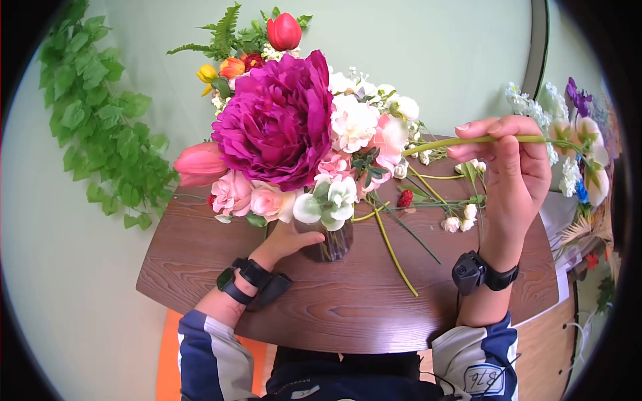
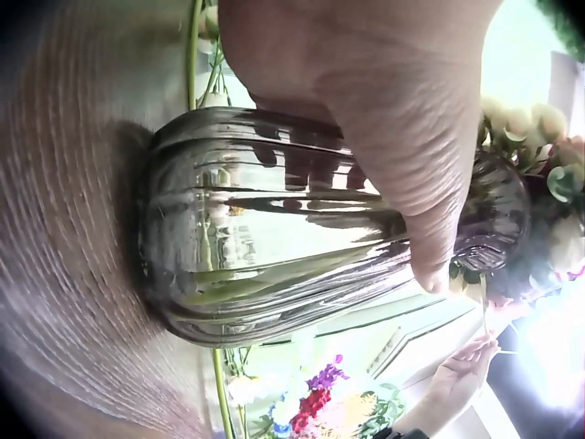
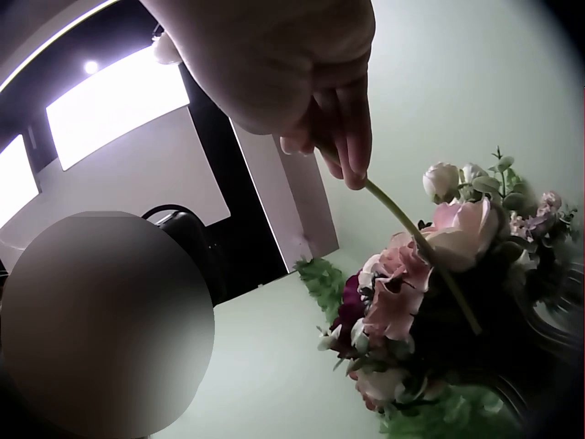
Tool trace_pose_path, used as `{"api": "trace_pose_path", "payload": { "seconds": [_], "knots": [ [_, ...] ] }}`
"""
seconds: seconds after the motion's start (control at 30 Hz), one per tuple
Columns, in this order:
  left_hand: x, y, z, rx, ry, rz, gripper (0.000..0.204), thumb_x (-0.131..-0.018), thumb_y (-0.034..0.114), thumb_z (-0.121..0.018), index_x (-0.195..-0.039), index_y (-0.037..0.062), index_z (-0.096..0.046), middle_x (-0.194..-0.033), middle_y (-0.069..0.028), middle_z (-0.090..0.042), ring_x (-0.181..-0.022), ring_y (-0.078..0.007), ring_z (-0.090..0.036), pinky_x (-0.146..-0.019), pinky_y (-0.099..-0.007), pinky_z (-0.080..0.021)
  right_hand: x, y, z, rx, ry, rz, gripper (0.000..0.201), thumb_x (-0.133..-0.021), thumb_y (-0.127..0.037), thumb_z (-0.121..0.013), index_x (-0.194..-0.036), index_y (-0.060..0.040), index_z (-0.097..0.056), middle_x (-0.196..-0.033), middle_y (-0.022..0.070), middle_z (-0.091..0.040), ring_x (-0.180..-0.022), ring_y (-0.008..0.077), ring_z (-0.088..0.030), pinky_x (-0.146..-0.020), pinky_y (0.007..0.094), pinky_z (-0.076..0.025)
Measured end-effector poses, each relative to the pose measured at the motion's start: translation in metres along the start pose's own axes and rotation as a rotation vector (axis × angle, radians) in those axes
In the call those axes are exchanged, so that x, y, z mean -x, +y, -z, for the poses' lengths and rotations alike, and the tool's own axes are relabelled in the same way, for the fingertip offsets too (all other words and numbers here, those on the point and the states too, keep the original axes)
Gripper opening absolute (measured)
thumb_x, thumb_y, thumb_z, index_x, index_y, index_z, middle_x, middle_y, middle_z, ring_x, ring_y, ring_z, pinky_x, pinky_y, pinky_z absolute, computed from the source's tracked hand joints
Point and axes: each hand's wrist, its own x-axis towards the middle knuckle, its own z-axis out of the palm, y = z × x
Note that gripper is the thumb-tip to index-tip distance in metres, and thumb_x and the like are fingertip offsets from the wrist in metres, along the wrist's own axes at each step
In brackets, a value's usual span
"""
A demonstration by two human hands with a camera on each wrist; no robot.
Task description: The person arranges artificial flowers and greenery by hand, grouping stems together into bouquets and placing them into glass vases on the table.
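Vase of see-through ribbed glass, upright on the brown wood-grain tabletop, crowded at the mouth with a full bouquet. Of the two hands, left hand wrapped round the glass just under the blooms, thumb across the near side, fingers visible through the glass. Right hand raised above the tabletop, pinching a thick green stem between thumb and fingertips. Bare end of that stem toward the bouquet's right side, near pink and white blooms; whether touching them, impossible to tell. Pale blossoms just beyond the right hand, seemingly at the stem's other end.

Largest in the bouquet, a deep magenta peony; red tulip high behind, pink tulip out to the left, pink roses low in front. Inside the glass, slanting stalks.

Right of the vase, loose stems scattered over the tabletop, with small white roses and a red berry-like bloom among them. Leafy green garland down the pale wall at left. More flowers past the tabletop's right edge. Black cameras strapped to both wrists, below them blue-and-white sleeves.
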Motion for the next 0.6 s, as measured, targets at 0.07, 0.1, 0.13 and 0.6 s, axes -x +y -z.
{"api": "trace_pose_path", "payload": {
  "seconds": [0.07,0.1,0.13,0.6],
  "knots": [
    [0.0,0.001,0.0,-0.006,-0.003,-0.002,0.081,-0.064,0.013,-0.08,-0.13,0.0022,-0.033,-0.124,-0.0084,-0.045,-0.117,-0.0186,-0.042,-0.1,-0.0339,-0.033,-0.001,0.002,0.002,-0.031,-0.067,0.06,0.018,-0.095,-0.013,-0.041,-0.095,0.004,-0.047,-0.09,0.0242,-0.061,-0.072,0.0255,-0.065,-0.065,0.0309,-0.055],
    [0.0,0.001,0.0,-0.018,-0.008,-0.016,0.081,-0.064,0.013,-0.08,-0.13,0.0023,-0.033,-0.124,-0.0083,-0.045,-0.117,-0.0187,-0.042,-0.1,-0.0339,-0.033,-0.002,0.001,0.003,-0.034,-0.072,0.116,0.019,-0.095,-0.013,-0.041,-0.095,0.0044,-0.047,-0.09,0.0248,-0.061,-0.073,0.0263,-0.065,-0.064,0.0315,-0.055],
    [0.0,0.0,0.001,-0.03,-0.012,-0.03,0.082,-0.064,0.013,-0.08,-0.13,0.0024,-0.032,-0.124,-0.0083,-0.045,-0.117,-0.0187,-0.042,-0.1,-0.034,-0.033,-0.002,0.001,0.003,-0.037,-0.078,0.172,0.019,-0.095,-0.014,-0.04,-0.095,0.0048,-0.047,-0.091,0.0254,-0.06,-0.073,0.0272,-0.064,-0.064,0.032,-0.055],
    [0.0,0.005,-0.001,-0.021,-0.047,0.017,0.086,-0.065,0.014,-0.08,-0.133,0.0026,-0.028,-0.127,-0.008,-0.043,-0.118,-0.0187,-0.04,-0.1,-0.0334,-0.033,0.002,0.005,-0.006,-0.032,-0.214,0.097,0.02,-0.095,-0.01,-0.038,-0.093,0.0073,-0.049,-0.089,0.0236,-0.061,-0.078,0.0258,-0.065,-0.07,0.0321,-0.055]
  ]
}}
